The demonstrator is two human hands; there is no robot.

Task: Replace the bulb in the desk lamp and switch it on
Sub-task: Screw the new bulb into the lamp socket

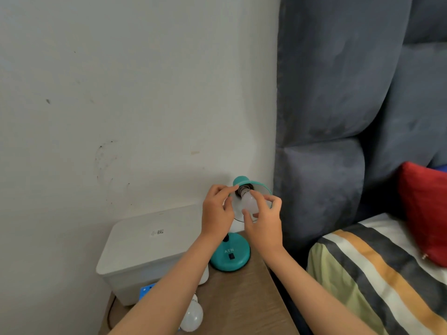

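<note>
Frosted white, the bulb (249, 201) sits inside the teal lamp's shade (262, 189), its threaded cap in or at the socket (244, 189) at the far end. Its long axis runs from the socket down toward the viewer and slightly right, so any turning has to go about that line. The right hand (263, 223) lies just nearer and to the right, thumb and fingertips pinching the bulb's rounded end. The left hand (216, 209) is on the left, fingers curled against the shade's rim beside the socket, steadying it. The right hand is plainly the one placed to twist. Whether the thread is fully seated I cannot tell; the cap shows, so it is probably not home yet.

One lamp stands on the wooden bedside table (242, 298), with one black switch (231, 256) on its round base (229, 255), nearer than both hands. Two bulbs are in view: the second bulb (192, 316) lies on the near left of the table. One grey lidded box (150, 247) sits left of the lamp; one red cushion (423, 211) rests on the bed at right.
</note>
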